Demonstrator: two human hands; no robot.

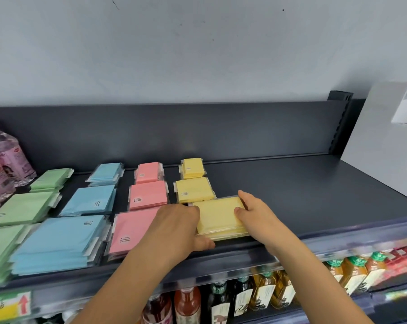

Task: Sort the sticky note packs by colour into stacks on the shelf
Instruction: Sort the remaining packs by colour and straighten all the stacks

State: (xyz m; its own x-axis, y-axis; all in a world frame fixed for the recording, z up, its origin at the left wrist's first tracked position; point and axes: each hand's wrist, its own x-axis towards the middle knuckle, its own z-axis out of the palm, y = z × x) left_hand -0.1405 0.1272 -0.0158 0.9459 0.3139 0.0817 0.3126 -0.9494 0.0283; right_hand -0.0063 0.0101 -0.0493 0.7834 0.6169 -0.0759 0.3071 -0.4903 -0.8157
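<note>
Your forearms (137, 277) are reaching in from 6 o'clock, above the drink bottles (263, 293) on the lower tier. Your left hand (176, 226) is curling its fingers over the left edge of the front yellow stack (218, 218), thumb against the near edge. Your right hand (256, 216) is gripping the right edge, thumb on top and fingers along the far corner. In my judgement, the hold from both sides is squaring the packs.

The stack is lying at the front lip of the shelf (303, 190), with the smaller yellow stacks (193, 181) lined up behind it toward 12 o'clock. It is sitting slightly toward 3 o'clock of that column, so I judge that alignment is not yet done.

At 9 o'clock, the pink stacks (132, 230), blue stacks (57, 242) and green stacks (20, 209) are each occupying their own column, which is keeping the colours separate.
</note>
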